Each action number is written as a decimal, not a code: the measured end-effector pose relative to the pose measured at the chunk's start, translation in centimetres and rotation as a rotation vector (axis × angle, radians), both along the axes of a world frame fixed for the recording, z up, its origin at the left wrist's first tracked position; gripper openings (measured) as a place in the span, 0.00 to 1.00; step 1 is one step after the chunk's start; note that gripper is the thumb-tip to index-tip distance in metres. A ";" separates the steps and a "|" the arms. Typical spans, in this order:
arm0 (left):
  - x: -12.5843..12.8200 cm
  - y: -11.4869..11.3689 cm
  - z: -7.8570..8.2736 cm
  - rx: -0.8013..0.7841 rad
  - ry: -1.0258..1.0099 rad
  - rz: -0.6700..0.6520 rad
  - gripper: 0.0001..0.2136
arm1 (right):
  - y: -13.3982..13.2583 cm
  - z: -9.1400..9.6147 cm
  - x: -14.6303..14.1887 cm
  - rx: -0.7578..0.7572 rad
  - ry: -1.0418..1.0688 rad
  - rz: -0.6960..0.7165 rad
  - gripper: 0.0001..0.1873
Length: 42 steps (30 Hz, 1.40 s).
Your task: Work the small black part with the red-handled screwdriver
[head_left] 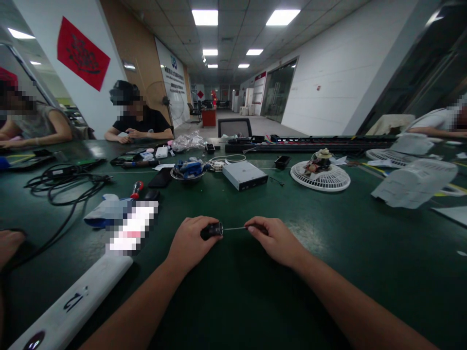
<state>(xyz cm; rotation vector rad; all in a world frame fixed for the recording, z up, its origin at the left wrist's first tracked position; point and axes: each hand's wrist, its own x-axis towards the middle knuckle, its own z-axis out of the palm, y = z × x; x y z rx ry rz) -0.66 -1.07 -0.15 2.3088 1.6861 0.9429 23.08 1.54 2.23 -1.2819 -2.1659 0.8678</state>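
Over the worktop point(328, 233), the left hand point(190, 240) is gripping a dark cylinder point(216, 230) (probably light, stiff, best held round its side) while the right hand point(276, 239) is pinching a thin-shafted tool point(235, 228).

The ceiling point(241, 29) is a tiled grid fitted with lit rectangular light panels point(205, 17), arranged in two rows receding to the rear. Left side: a white wall section point(85, 19) carries a tilted red sheet point(83, 53) with dark characters; next to it stand a tan panel point(140, 43) and a white sign board point(174, 80) with a blue logo and lettering. Right side: a plain white wall point(328, 73) adjoins a dark-framed glass entrance point(276, 99). The floor point(264, 128) is grey. Furniture: dark green table point(328, 238) in the foreground, mesh-backed chair point(234, 127) behind it, red desk point(209, 117) farther back. The far end is dim.
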 end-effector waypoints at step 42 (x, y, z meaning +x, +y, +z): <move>-0.2 0.4 -0.2 -0.036 -0.104 0.021 0.13 | -0.7 -1.7 -1.9 0.138 0.173 0.012 0.06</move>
